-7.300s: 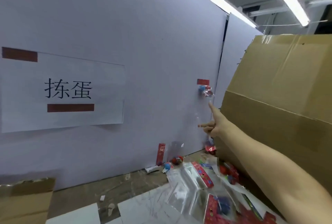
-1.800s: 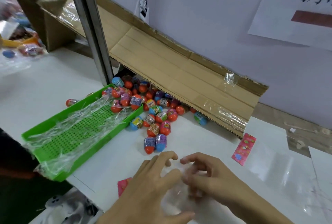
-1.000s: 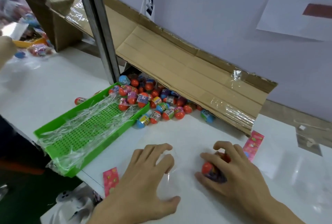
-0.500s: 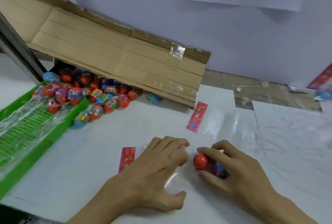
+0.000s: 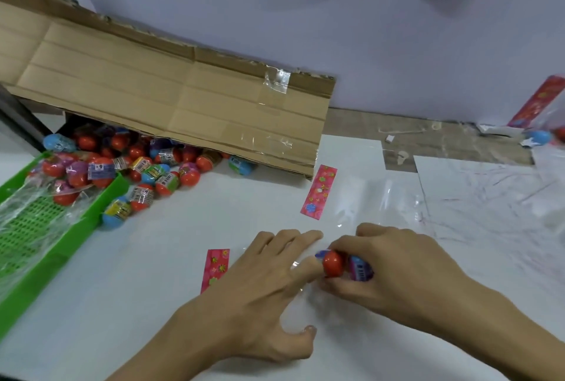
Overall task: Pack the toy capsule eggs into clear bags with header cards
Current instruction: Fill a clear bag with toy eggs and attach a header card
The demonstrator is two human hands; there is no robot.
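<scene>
My right hand (image 5: 394,270) grips a capsule egg (image 5: 342,264) with a red end and a purple label, its red end pointing left. My left hand (image 5: 263,292) lies over a clear bag (image 5: 298,298) flat on the white table, fingers spread, fingertips right by the egg. A pink header card (image 5: 215,269) shows at the bag's left end, beside my left hand. A second clear bag (image 5: 376,197) with a pink header card (image 5: 319,192) lies further back. A heap of capsule eggs (image 5: 143,166) spills from under a cardboard flap.
A green slotted tray (image 5: 61,221) lined with crinkled film sits at the left, with several eggs at its far end. The cardboard flap (image 5: 171,99) leans off the purple wall. At far right lie a packed bag and a blue egg (image 5: 538,137).
The view has swung right from the tray to the bag. My right hand has brought the egg closer to my left fingertips at the bag.
</scene>
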